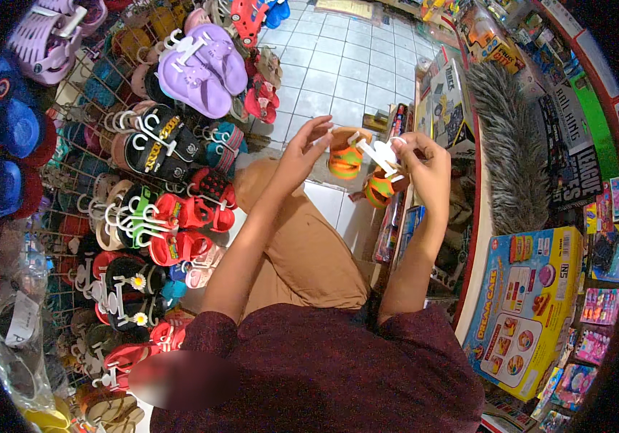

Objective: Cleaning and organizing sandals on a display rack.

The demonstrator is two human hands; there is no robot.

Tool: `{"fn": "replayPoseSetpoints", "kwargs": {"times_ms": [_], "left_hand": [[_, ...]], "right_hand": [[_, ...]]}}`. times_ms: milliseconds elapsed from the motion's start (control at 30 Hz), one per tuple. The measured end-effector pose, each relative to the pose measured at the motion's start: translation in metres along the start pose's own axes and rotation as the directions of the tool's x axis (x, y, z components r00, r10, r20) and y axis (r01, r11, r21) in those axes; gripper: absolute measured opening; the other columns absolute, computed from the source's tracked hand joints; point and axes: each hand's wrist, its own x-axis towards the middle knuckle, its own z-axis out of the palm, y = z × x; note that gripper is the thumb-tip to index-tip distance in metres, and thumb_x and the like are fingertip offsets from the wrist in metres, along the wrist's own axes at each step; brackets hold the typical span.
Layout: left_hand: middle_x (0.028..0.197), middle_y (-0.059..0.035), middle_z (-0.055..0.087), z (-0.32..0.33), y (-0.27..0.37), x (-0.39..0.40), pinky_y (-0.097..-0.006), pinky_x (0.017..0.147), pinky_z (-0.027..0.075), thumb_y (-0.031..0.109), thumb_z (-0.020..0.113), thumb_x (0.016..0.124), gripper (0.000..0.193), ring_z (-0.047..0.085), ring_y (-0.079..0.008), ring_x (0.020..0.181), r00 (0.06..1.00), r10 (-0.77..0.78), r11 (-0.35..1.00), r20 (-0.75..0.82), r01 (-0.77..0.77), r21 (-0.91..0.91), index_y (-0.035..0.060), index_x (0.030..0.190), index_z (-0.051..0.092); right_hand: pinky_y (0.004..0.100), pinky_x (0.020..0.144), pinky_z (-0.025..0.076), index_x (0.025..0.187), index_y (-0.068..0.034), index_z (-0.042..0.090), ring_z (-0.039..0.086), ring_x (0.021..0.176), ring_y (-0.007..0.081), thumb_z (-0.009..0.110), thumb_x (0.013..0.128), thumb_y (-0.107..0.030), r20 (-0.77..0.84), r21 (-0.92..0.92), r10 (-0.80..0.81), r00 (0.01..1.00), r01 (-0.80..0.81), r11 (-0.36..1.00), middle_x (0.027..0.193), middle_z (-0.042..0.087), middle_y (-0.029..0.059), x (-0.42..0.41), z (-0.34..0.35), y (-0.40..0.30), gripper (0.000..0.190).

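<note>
My right hand grips the hook end of a white plastic shoe hanger between thumb and fingers. From the hanger hangs a pair of small sandals with orange and green straps and brown insoles, one at each end. Close to the left sandal is my left hand, raised with its fingers apart and holding nothing. Purple sandals on a white hanger hang up and to the left of it. Black sandals with gold trim and red sandals hang lower down.
A wire grid rack full of hanging footwear lines the left side. On the right, a shelf with a red edge bears a grey furry item and a yellow and blue toy box. Floor tiles lie between them.
</note>
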Motion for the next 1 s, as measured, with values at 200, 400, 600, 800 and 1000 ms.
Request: {"fn": "replayPoseSetpoints", "kwargs": {"times_ms": [200,400,600,800,1000], "left_hand": [[0.110,-0.0078,0.061,0.001,-0.025,0.037,-0.0323,0.089,0.040,0.026,0.050,0.091,0.030,0.055,-0.0186,0.105,0.945,-0.222,0.970,-0.241,0.240,0.046,0.0066,0.114,0.055],[0.107,-0.0077,0.062,0.024,-0.030,0.079,-0.0328,0.085,0.041,0.034,0.052,0.088,0.034,0.057,-0.0189,0.103,0.918,-0.394,0.917,-0.041,0.396,0.048,0.0083,0.110,0.057],[0.103,-0.0092,0.063,0.026,-0.085,0.105,-0.0316,0.079,0.045,0.029,0.053,0.085,0.031,0.058,-0.0187,0.096,0.821,-0.567,0.819,-0.065,0.554,-0.149,0.0066,0.107,0.056],[0.102,-0.0103,0.063,0.040,-0.130,0.120,-0.0315,0.076,0.047,0.025,0.051,0.086,0.028,0.058,-0.0177,0.090,0.646,-0.742,0.666,-0.178,0.678,-0.311,0.0067,0.106,0.054],[0.103,-0.0116,0.062,0.031,-0.139,0.127,-0.0283,0.075,0.047,0.023,0.052,0.085,0.028,0.059,-0.0177,0.089,0.679,-0.704,0.698,-0.207,0.609,-0.377,0.0057,0.107,0.053]], "right_hand": [[0.0250,0.064,0.043,0.082,0.001,0.062,0.056,0.066,0.0111,0.065,0.081,-0.017,-0.091,0.117,-0.031,0.995,0.041,0.992,0.069,0.063,0.0056,0.029,0.033,0.112,0.018],[0.0209,0.057,0.040,0.092,-0.001,0.062,0.051,0.064,0.0076,0.061,0.083,-0.025,0.171,0.187,0.453,0.875,-0.480,0.857,0.077,0.056,0.0000,0.033,0.069,0.257,0.026],[0.0225,0.047,0.041,0.089,-0.005,0.058,0.049,0.050,0.0110,0.059,0.082,-0.023,0.195,0.293,0.668,0.718,-0.692,0.659,0.072,0.052,0.0010,0.016,0.144,0.344,0.019],[0.0304,0.052,0.047,0.090,-0.003,0.058,0.060,0.064,0.0158,0.059,0.076,-0.013,0.433,0.523,0.705,0.561,-0.794,0.311,0.073,0.060,0.0064,-0.022,0.168,0.435,0.018],[0.0326,0.079,0.043,0.098,-0.014,0.055,0.053,0.091,0.0128,0.061,0.076,-0.019,0.510,0.290,0.796,0.326,-0.936,0.198,0.090,0.056,-0.0014,-0.017,0.206,0.425,0.023]]}}
